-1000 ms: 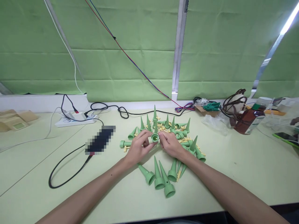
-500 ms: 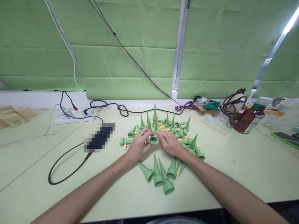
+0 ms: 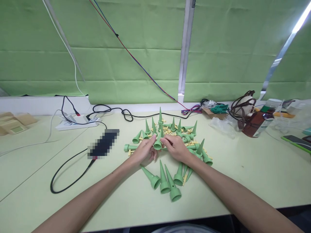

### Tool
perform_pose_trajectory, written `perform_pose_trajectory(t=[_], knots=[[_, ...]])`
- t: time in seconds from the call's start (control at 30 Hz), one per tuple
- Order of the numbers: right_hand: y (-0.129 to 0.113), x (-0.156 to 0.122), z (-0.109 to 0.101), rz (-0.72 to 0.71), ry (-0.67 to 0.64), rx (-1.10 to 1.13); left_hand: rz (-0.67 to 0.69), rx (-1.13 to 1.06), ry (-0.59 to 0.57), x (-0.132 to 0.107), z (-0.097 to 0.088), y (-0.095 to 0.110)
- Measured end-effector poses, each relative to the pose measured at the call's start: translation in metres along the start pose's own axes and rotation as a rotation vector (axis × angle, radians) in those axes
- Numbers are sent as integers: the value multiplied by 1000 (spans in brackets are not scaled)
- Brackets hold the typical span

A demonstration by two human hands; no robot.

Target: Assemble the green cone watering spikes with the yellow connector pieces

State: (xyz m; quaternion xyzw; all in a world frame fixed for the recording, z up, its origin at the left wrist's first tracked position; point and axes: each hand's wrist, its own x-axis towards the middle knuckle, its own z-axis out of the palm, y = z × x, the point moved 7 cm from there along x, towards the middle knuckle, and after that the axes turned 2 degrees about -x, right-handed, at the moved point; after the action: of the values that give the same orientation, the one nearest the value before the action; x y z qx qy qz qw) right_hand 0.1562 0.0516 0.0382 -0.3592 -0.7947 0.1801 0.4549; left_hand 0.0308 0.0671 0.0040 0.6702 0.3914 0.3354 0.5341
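My left hand is closed on a hollow green plastic watering spike, thumb along its side. The spike's wide open end faces me and its point leans away. Against the spike's right side, my right hand is pinched shut; whatever its fingertips hold is hidden. Around and behind both hands lie many more green spikes, some upright on their wide ends and some on their sides. Small yellow plastic pieces are scattered among them. Nearer to me, several spikes lie with their wide ends toward me.
To the left are a pixelated dark device with a black cable and a white power strip. A brown bottle, a plastic bag and a green-edged phone are on the right. The table's front edge runs below my forearms.
The spike between my hands has tilted, so its open end now points lower and its side shows. My left fingers have shifted under it, thumb on top. My right hand stays beside it.
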Motion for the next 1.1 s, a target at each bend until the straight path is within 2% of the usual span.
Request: perform_pose_trajectory(t=[0.1, 0.4, 0.63, 0.83, 1.1], knots=[[2, 0, 0, 20, 2, 8, 9, -25, -27, -4, 3, 3], [5, -2, 5, 31, -60, -39, 202, 134, 107, -8, -6, 22], [2, -2, 4, 8, -91, -9, 242, 208, 185, -9, -7, 25], [3, -3, 6, 5, -109, -42, 391, 356, 232, -11, -10, 29], [3, -2, 6, -19, -118, -36, 549, 524, 209, -19, -1, 37]])
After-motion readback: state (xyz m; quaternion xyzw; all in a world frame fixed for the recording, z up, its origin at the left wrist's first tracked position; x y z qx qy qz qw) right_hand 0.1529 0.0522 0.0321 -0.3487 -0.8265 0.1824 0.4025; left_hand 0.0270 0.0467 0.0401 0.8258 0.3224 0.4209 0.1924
